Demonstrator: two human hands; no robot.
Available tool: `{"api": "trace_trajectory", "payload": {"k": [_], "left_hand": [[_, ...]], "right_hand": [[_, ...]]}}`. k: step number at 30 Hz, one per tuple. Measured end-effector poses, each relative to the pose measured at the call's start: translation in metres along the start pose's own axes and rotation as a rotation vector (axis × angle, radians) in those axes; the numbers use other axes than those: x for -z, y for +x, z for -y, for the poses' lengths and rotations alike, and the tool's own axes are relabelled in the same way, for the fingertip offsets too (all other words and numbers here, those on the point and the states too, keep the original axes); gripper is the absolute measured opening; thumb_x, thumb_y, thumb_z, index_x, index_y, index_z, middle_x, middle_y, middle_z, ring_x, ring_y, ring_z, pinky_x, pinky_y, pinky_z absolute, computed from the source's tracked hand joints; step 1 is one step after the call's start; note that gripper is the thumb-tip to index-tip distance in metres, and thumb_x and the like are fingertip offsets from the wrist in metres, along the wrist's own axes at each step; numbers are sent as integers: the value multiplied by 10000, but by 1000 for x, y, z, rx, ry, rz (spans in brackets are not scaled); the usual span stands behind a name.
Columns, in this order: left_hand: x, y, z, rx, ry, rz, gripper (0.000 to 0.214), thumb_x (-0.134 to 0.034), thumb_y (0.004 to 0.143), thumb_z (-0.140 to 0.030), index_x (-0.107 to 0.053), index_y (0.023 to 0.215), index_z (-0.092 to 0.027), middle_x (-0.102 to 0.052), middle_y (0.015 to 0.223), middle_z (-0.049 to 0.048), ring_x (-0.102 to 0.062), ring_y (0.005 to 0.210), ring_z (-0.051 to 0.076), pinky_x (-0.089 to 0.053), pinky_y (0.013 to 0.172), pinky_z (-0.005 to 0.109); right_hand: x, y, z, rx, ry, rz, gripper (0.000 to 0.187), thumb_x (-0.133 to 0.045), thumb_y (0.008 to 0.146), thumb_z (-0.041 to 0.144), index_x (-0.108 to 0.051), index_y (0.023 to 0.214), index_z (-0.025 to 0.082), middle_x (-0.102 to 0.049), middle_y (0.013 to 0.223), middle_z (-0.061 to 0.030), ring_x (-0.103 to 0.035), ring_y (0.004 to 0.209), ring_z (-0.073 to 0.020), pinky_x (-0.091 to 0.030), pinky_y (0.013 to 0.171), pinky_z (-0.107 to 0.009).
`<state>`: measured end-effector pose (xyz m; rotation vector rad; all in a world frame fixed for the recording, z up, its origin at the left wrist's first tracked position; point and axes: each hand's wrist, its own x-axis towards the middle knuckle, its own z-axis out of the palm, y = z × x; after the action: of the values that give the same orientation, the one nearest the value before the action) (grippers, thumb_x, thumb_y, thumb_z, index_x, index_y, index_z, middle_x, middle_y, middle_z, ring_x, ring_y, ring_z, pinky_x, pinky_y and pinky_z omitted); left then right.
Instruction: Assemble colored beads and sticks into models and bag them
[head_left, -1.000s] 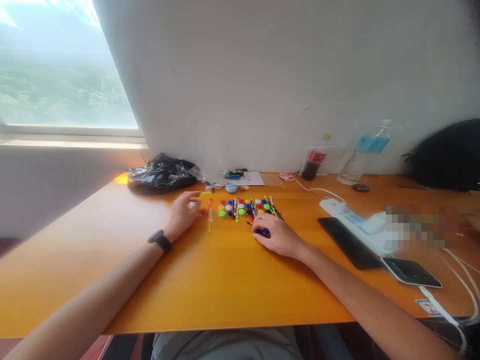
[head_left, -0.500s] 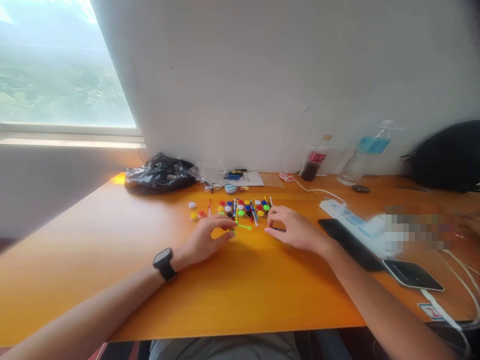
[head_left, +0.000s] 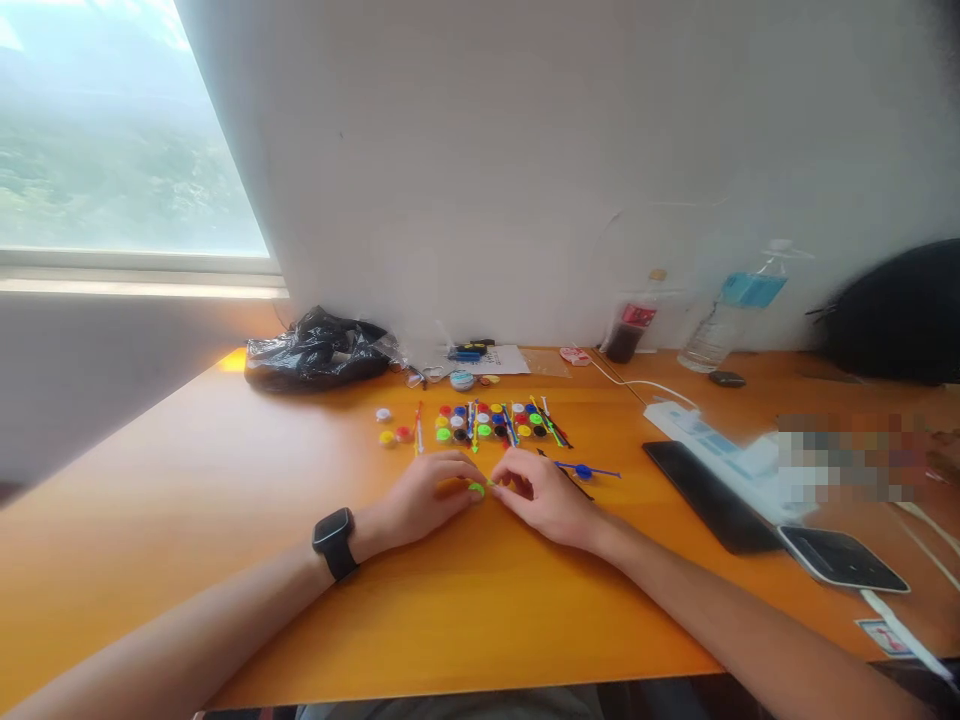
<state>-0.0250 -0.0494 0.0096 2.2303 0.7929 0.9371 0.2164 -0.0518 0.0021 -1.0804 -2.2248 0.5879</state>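
Note:
My left hand (head_left: 435, 495) is pinched round a small green disc (head_left: 476, 491), whose edge shows at the thumb tip. Close beside it, my right hand (head_left: 547, 495) has its thumb and finger together on a thin green stick (head_left: 491, 484), mostly hidden by the fingers. Just right of that hand lies a blue stick (head_left: 604, 472) with a blue round piece (head_left: 584, 472) at it, crossing near a black stick (head_left: 577, 482). Beyond the hands, several coloured round pieces (head_left: 484, 420) sit in groups, with thin coloured sticks (head_left: 510, 425) between them.
A black plastic bag (head_left: 315, 350) lies at the back left. Dark drink bottle (head_left: 628, 330) and water bottle (head_left: 709, 335) stand by the wall. To the right are a power strip (head_left: 705, 450), a black phone-like slab (head_left: 705, 495) and a white-edged phone (head_left: 844, 558).
My right hand has moved left, leaving the blue stick on the table, and now grips the green stick that lay between the hands. My left hand has come slightly nearer to me.

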Motion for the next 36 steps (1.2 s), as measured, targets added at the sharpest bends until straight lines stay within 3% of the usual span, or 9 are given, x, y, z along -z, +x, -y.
{"api": "trace_trajectory", "payload": {"k": [8,13,22,30,36], "left_hand": [[-4,-4,7,62,-19,-91,246,-724,917,-311,-700,1148,-234,-757,1016,60,-708,893,182,-608,818,305],[-3,-2,7,57,51,-25,128,-693,951,-302,-767,1020,-223,-778,950,45,-704,827,177,-573,762,288],[-3,-2,7,106,39,-51,100,-729,926,-296,-790,895,-222,-791,873,30,-714,763,167,-565,707,269],[-4,-3,10,29,49,-21,115,-674,955,-223,-788,952,-214,-793,944,34,-727,830,159,-568,781,261],[-3,-2,7,32,62,-20,115,-670,954,-208,-783,938,-199,-786,924,31,-715,802,151,-555,750,248]], "right_hand": [[-2,0,4,0,98,-26,181,-615,1007,313,-776,992,233,-750,908,-35,-618,744,-169,-472,679,-292],[-8,2,3,61,101,-44,206,-628,1006,311,-814,964,232,-705,837,-40,-628,764,-174,-469,699,-295],[-7,3,4,8,174,-53,187,-632,999,288,-801,950,225,-733,873,-36,-640,787,-171,-473,722,-295],[-6,5,-1,-81,259,-38,123,-684,956,283,-788,940,219,-749,939,-34,-649,839,-173,-481,738,-274],[-5,7,3,-80,231,-38,116,-682,941,262,-771,897,202,-726,878,-34,-623,791,-170,-464,713,-278]]}}
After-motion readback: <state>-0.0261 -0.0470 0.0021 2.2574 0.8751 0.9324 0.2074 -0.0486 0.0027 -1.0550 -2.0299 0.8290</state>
